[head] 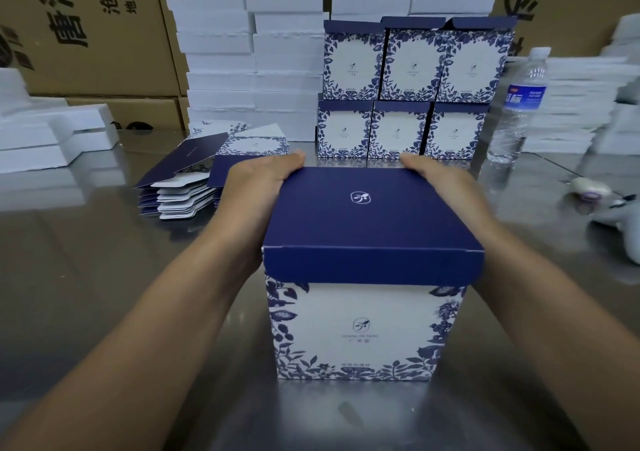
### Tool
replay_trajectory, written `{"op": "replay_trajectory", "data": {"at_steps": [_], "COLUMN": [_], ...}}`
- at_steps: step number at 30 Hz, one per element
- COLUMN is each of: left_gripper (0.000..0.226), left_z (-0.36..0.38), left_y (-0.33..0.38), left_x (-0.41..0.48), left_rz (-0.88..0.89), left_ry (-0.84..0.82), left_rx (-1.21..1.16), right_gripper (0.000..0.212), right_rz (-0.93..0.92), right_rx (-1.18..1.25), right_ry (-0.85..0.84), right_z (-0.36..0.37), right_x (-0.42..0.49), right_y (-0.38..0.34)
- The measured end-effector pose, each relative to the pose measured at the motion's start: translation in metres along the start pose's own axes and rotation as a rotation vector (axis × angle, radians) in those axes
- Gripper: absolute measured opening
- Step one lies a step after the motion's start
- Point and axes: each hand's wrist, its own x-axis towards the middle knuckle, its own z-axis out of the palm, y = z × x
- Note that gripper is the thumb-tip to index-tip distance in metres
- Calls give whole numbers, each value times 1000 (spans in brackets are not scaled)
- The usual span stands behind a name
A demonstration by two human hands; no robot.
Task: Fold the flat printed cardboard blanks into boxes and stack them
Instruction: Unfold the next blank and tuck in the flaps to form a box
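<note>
A folded box (367, 326) with a dark blue lid and white sides printed with blue leaves stands upright on the steel table (104, 295) in front of me. My left hand (256, 187) grips its left side near the top. Across from it, my right hand (446, 187) holds the right side, fingers curled over the far lid edge. A pile of flat printed blanks (194, 177) lies on the table to the left. Finished boxes (405, 97) are stacked in two rows of three behind.
White foam trays (242, 52) are piled high at the back, with more foam pieces (52, 139) on the left and right. A water bottle (519, 104) stands at the right. A tape tool (588, 191) lies at the far right. Brown cartons (86, 35) line the wall.
</note>
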Motion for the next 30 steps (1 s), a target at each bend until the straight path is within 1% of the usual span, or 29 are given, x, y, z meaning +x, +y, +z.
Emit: {"op": "replay_trajectory", "data": {"at_steps": [1, 4, 8, 11, 13, 15, 16, 18, 21, 22, 23, 24, 25, 27, 30], "left_gripper": [24, 23, 26, 31, 36, 30, 26, 19, 10, 4, 5, 14, 19, 21, 31], "left_z": [0, 0, -2, -5, -7, -8, -8, -7, -6, -5, -5, -5, -4, -4, -5], "left_y": [0, -1, -4, -8, -12, -13, -13, -12, -12, -13, -14, -17, -19, -23, -28], "left_x": [-1, 0, 1, 1, 2, 2, 2, 1, -1, -2, -4, -5, -5, -6, -6], "left_rz": [13, 41, 49, 85, 138, 174, 178, 158, 110, 95, 83, 72, 57, 57, 160], "left_ry": [7, 8, -8, 19, 50, 61, 47, -13, -138, -197, -259, -317, -355, -401, -478], "left_rx": [13, 17, 13, 37, 65, 54, 40, -9, -113, -146, -182, -218, -252, -290, -261], "right_gripper": [32, 35, 32, 45, 47, 44, 38, 27, 22, 24, 29, 33, 35, 36, 36], "right_rz": [-15, -50, -58, -74, -79, -76, -74, -78, -83, -83, -86, -96, -108, -133, -197], "right_rx": [13, 78, 115, 90, 73, 72, 78, 93, 104, 110, 123, 147, 176, 217, 213], "right_ry": [9, 33, 28, 34, 27, 31, 30, 30, 76, 95, 120, 146, 172, 210, 277], "right_z": [0, 0, 2, 1, 1, 0, -1, -2, -4, -5, -7, -7, -8, -11, -14], "right_x": [-1, -1, -2, -2, -1, 0, 0, 0, 2, 4, 6, 7, 9, 13, 22], "right_y": [2, 6, 7, 8, 8, 9, 10, 11, 12, 12, 14, 15, 17, 20, 27]}}
